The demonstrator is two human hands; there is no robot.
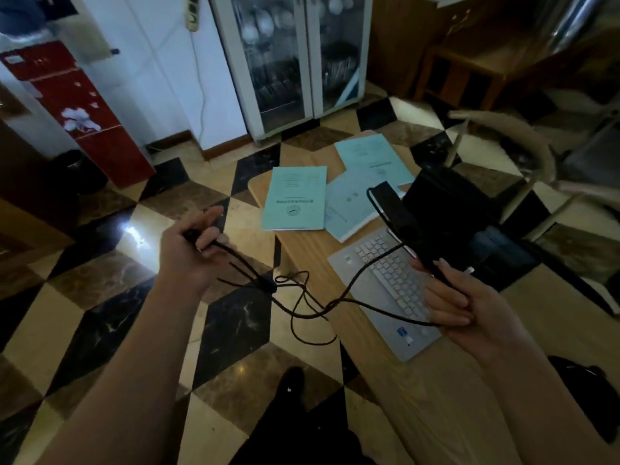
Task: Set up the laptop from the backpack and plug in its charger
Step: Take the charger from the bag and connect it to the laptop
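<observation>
Head view: both hands hold the charger, lifted above the table edge and floor.

Left hand curled round the plug end of the black cable; right hand pinches the charger brick near its lower end, other fingers loosely spread, cable crossing them. Hands well apart, cable sagging in tangled loops between them. Laptop sits open on the wooden table, screen dark, brick hanging over its keyboard. 3 teal booklets lie beyond the laptop. Dark bag at the table's right edge, partly cut off; chair past the table.
</observation>
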